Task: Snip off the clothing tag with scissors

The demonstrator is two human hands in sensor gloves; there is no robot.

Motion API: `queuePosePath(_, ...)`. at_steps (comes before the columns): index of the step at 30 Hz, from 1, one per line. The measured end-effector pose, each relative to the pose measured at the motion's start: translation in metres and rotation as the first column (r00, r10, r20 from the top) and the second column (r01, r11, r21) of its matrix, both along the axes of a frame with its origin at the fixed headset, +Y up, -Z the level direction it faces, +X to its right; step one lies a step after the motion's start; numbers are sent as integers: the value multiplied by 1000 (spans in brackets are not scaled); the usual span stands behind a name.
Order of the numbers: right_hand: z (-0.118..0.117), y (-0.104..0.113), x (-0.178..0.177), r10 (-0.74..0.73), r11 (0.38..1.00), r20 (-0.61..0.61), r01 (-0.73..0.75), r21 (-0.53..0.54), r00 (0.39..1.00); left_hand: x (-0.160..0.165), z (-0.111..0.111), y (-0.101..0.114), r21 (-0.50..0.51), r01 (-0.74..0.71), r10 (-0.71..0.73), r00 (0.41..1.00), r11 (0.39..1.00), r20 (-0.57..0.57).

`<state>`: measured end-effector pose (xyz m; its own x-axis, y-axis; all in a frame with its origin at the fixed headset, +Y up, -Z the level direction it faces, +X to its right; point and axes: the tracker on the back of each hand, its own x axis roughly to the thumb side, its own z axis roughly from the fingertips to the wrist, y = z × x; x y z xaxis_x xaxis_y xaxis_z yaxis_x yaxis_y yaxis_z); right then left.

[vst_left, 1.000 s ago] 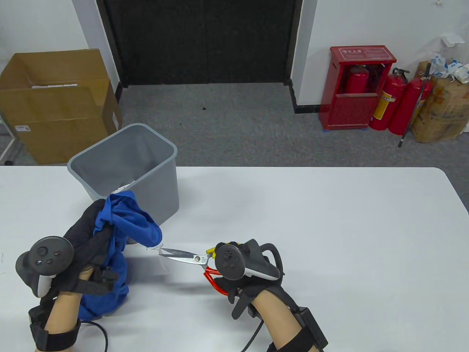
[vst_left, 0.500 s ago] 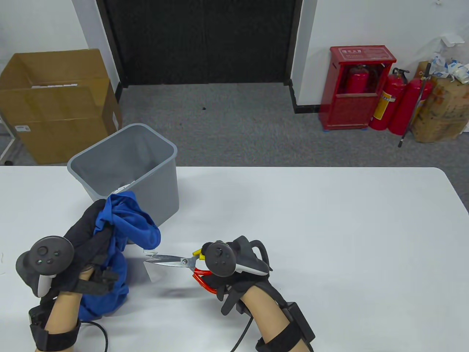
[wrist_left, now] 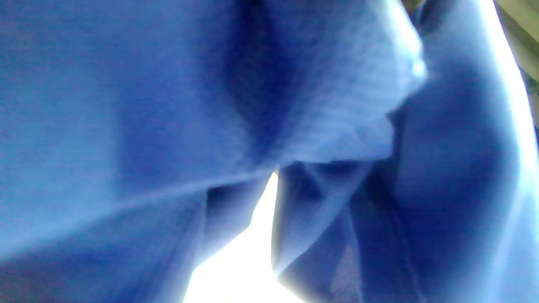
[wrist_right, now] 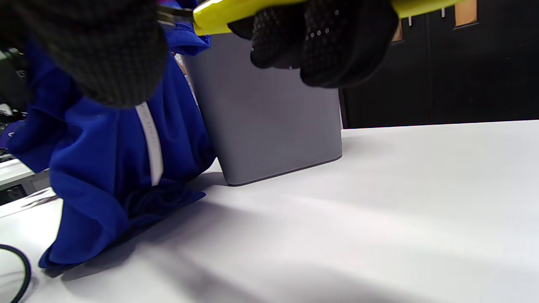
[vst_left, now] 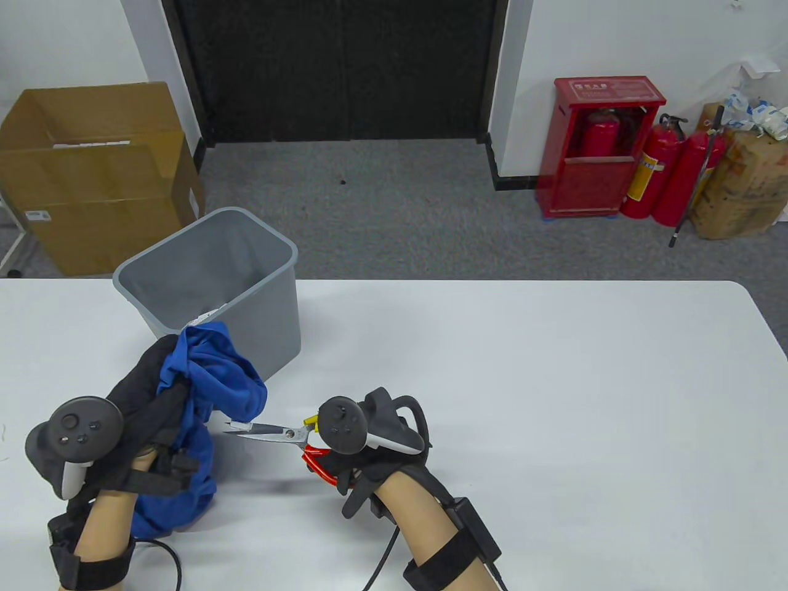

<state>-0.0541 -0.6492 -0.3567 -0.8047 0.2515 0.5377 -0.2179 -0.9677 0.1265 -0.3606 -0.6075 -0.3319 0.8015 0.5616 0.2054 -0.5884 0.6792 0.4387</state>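
Observation:
My left hand [vst_left: 144, 385] grips a bunched blue garment [vst_left: 212, 381] and holds it up off the white table [vst_left: 523, 381]; the cloth fills the left wrist view [wrist_left: 168, 126]. My right hand [vst_left: 360, 465] holds scissors [vst_left: 274, 432] with a red and a yellow handle, blades pointing left and nearly together. Their tips touch a small white tag [vst_left: 240, 425] at the garment's lower right edge. In the right wrist view my fingers [wrist_right: 320, 38] wrap the yellow handle [wrist_right: 236, 12], and a white strip [wrist_right: 151, 139] hangs against the blue cloth [wrist_right: 105, 181].
A grey bin [vst_left: 215, 289] stands on the table just behind the garment, also seen in the right wrist view [wrist_right: 269, 113]. A black cable [vst_left: 172, 554] lies by my left forearm. A cardboard box [vst_left: 92, 172] and red fire extinguishers [vst_left: 652, 172] stand on the floor beyond.
My right hand has moved the scissors left, up to the garment's edge. The white tag, which hung broad below the blade tips, now shows only as a small piece at the tips. My left hand has stayed put.

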Motion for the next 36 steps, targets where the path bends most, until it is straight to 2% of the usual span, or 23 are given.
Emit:
queuePosePath(10,2,3,-4,48,999,13,-48,10,999,-1,1,0,1,-2,2,1000,1000,1)
queuePosePath(36,3,4,-2,58,998,2,-58,26,998,0,0,2,-1,-3,3,1000,1000,3)
